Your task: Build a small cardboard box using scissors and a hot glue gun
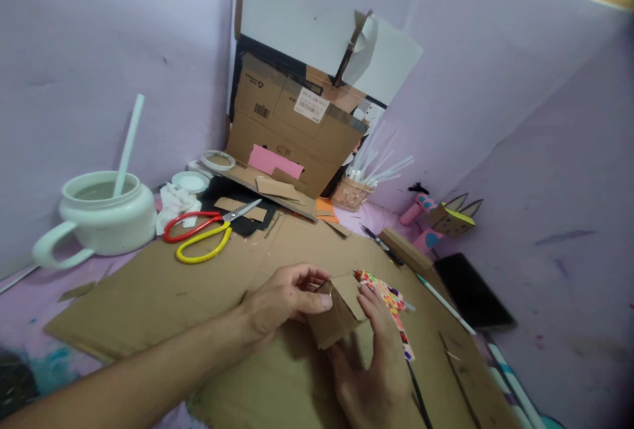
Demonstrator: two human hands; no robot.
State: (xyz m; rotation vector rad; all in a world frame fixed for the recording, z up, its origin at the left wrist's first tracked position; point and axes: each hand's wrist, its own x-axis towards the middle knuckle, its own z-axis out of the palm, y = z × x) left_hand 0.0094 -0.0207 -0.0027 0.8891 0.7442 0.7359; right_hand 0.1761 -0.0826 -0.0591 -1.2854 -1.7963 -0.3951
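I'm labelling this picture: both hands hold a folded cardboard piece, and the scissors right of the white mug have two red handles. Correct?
Not quite: the head view shows the scissors have one red handle and one yellow handle. The left hand and right hand do hold the folded cardboard piece.

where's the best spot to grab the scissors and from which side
The scissors are probably best taken by the red loop and yellow loop, coming from the near left: both wide loops lie toward that side, while the blades point away to the right.
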